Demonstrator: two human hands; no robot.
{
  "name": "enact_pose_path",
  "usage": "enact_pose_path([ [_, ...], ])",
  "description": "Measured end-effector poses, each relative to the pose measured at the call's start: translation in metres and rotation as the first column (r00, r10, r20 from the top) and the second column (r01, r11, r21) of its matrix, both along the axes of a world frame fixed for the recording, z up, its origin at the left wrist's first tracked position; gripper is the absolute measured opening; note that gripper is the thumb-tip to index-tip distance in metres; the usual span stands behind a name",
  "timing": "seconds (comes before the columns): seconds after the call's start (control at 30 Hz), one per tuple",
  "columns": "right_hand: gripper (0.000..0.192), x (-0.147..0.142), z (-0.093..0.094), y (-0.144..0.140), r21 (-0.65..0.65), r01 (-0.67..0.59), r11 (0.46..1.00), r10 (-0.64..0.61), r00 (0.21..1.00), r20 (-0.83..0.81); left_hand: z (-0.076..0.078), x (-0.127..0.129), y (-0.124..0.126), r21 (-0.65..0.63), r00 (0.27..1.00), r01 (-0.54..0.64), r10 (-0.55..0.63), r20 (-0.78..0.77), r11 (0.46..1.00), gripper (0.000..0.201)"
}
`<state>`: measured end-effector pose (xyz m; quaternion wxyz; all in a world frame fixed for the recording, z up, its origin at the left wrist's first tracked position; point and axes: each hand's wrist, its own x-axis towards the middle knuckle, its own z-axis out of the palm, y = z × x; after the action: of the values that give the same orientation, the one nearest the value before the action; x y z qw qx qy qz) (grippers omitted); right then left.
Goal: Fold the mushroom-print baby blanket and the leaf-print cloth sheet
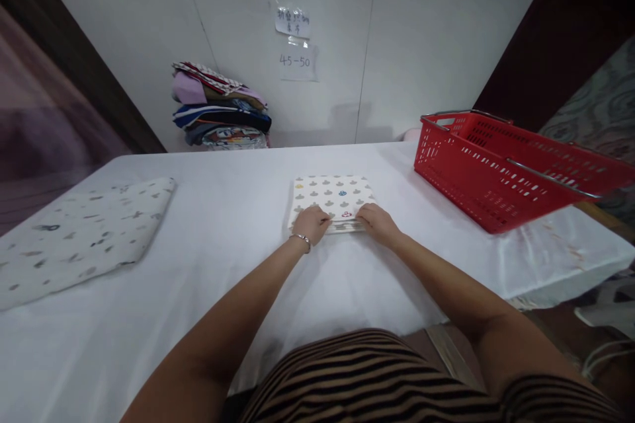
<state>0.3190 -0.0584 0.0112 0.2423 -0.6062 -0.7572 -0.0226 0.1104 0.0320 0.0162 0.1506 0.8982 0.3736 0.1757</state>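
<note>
Centrally, on the white-covered bench [238, 211], a folded cloth [331, 197] is lying as a compact, nearly square packet. Its fabric is showing an off-white ground printed with regular rows of small grey motifs, among which a few coloured ones, yellow, blue and red, are standing out. Several layered edges are showing as thin stripes along the near side of the packet, where the folds are stacking up.

Both hands are resting at that near edge. The left hand [311, 221], wearing a thin bracelet at the wrist, is lying over the near left corner with its fingers curled down onto the fabric. The right hand [376, 221] is lying at the near right corner, its fingers likewise bent and touching the cloth. The two hands are sitting side by side with a short stretch of the folded edge showing between them; whether the fingertips are pinching the layers or only pressing on them cannot be told from this view. The far half of the cloth is extending away from the hands, uncovered and flat.

To the right, well apart from the cloth, a red plastic basket [496, 172] is standing near the bench edge. At the left a flat patterned pad [79, 231] is lying on the bench, and a pile of folded textiles [218, 109] is sitting against the far wall below two paper notes [295, 39].
</note>
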Motion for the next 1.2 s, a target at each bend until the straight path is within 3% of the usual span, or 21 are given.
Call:
enact_pose_path([
  [0.1,0.022,0.002,-0.002,-0.002,-0.014,-0.057,0.998,0.058,0.993,0.101,-0.001,-0.001,-0.002,-0.009,0.999,0.005,-0.004,0.044,1.000,0.022],
  [0.3,0.022,0.006,0.000,-0.003,-0.019,-0.139,0.990,0.141,0.982,0.127,-0.005,-0.006,-0.004,0.125,0.991,0.119,-0.111,-0.068,0.985,0.021],
  [0.67,0.022,0.009,0.001,0.002,-0.045,-0.158,0.986,0.160,0.985,0.057,-0.003,-0.004,0.004,0.044,0.997,0.083,-0.083,-0.009,0.996,0.023],
  [0.83,0.020,0.010,0.002,0.003,-0.069,-0.149,0.986,0.152,0.988,0.036,-0.005,-0.004,0.003,0.097,0.996,0.092,-0.092,-0.004,0.991,0.025],
  [1.0,0.023,0.006,0.005,0.003,-0.047,-0.111,0.993,0.116,0.986,0.118,-0.006,-0.004,0.000,0.141,0.996,0.084,-0.084,-0.005,0.986,0.027],
  [1.2,0.025,0.005,0.001,0.000,-0.045,-0.124,0.991,0.131,0.962,0.238,-0.007,-0.007,-0.006,0.237,0.983,0.144,-0.112,-0.146,0.961,0.027],
])
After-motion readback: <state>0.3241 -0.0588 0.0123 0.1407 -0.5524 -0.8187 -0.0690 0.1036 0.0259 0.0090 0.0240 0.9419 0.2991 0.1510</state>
